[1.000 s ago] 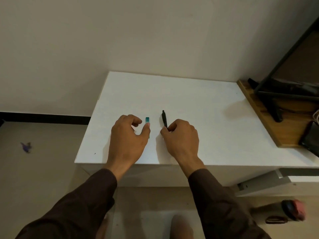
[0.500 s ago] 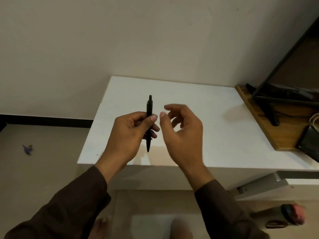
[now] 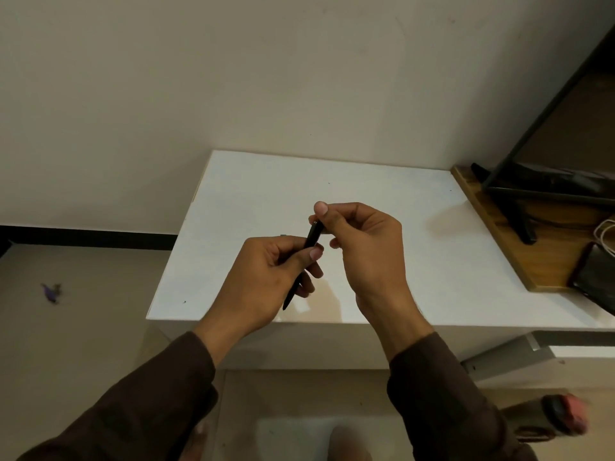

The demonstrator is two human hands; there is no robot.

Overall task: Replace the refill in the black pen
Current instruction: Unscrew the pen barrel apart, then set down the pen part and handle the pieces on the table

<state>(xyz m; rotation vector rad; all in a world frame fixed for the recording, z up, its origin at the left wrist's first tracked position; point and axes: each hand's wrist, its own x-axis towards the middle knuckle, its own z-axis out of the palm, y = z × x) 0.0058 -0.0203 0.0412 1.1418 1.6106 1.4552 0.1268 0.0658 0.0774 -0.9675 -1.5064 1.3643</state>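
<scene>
Above the white table [image 3: 332, 181] I hold the black pen [image 3: 312, 236] tilted, its tip pointing down toward me and its top end up and to the right. My left hand [image 3: 266, 277] grips the pen's lower barrel between thumb and fingers. My right hand [image 3: 362, 241] pinches the pen's upper end with thumb and forefinger. A small grey edge [image 3: 283, 235] shows on the table just behind my left hand; I cannot tell what it is. No loose refill is visible.
A wooden board [image 3: 519, 247] lies at the table's right with a black monitor stand [image 3: 519, 224], a dark phone [image 3: 595, 277] and a white cable [image 3: 604, 234]. The wall runs behind. A purple scrap [image 3: 51, 292] lies on the floor at left.
The pen went from lying on the table into my left hand. My right hand, open half a second ago, has closed on the pen's upper end. The pen now tilts right.
</scene>
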